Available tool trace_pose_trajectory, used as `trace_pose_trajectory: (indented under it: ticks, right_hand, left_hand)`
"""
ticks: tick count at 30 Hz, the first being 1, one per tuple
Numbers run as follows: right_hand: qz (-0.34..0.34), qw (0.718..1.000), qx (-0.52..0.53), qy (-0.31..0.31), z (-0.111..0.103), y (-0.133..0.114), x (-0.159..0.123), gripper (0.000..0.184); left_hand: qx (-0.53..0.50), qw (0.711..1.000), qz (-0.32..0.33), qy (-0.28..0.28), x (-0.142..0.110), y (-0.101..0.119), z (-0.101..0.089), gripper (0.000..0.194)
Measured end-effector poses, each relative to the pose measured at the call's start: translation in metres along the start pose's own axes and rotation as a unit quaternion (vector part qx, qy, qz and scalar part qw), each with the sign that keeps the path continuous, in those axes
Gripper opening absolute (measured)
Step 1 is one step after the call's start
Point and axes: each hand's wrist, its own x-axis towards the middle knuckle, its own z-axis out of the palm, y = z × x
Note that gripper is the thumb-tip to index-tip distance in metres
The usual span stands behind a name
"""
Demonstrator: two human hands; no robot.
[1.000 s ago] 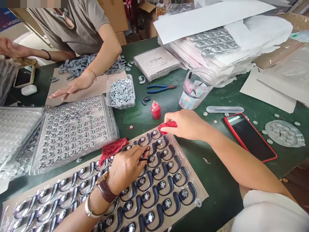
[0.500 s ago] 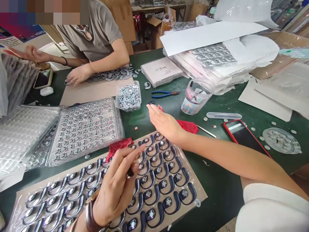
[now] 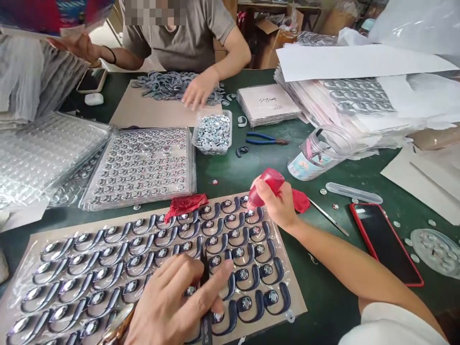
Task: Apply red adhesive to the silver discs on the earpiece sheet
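Note:
My right hand (image 3: 282,203) is wrapped round a small red squeeze bottle (image 3: 269,184). The bottle tilts with its narrow end down, over the far right corner of a plastic-covered cardboard sheet (image 3: 293,287). Rows of dark hook-shaped pieces with round metallic discs (image 3: 244,274) lie on the sheet. Over its near middle, my left hand (image 3: 176,297) holds a slim dark stick-like tool (image 3: 205,306), its index finger stretched out. The tool's exact kind is unclear. A red cloth-like scrap (image 3: 187,205) lies at the sheet's far edge.
A clear tub of metal discs (image 3: 212,132) stands beside stacked disc trays (image 3: 143,165). Blue-handled pliers (image 3: 264,139), a clear jar (image 3: 316,155) and a red-cased phone (image 3: 386,242) lie rightward. Across the table, a co-worker's hand (image 3: 201,88) is near a pile of grey hooks (image 3: 161,86).
My right hand, open and outstretched before, now grips the red bottle over the sheet's corner. My left hand has shifted lower. The co-worker's hand has moved near the disc tub.

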Motion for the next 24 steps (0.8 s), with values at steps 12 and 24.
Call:
trace_pose_trajectory:
  ticks: [12, 24]
  right_hand:
    - [0.037, 0.993, 0.109, -0.018, 0.015, 0.019, -0.031, 0.022]
    - [0.013, 0.996, 0.075, -0.042, 0.018, 0.018, -0.03, 0.014]
  left_hand:
    - [0.01, 0.998, 0.058, -0.005, -0.005, -0.001, 0.031, 0.031]
    - [-0.001, 0.996, 0.09, -0.003, 0.004, 0.0, 0.04, 0.026]
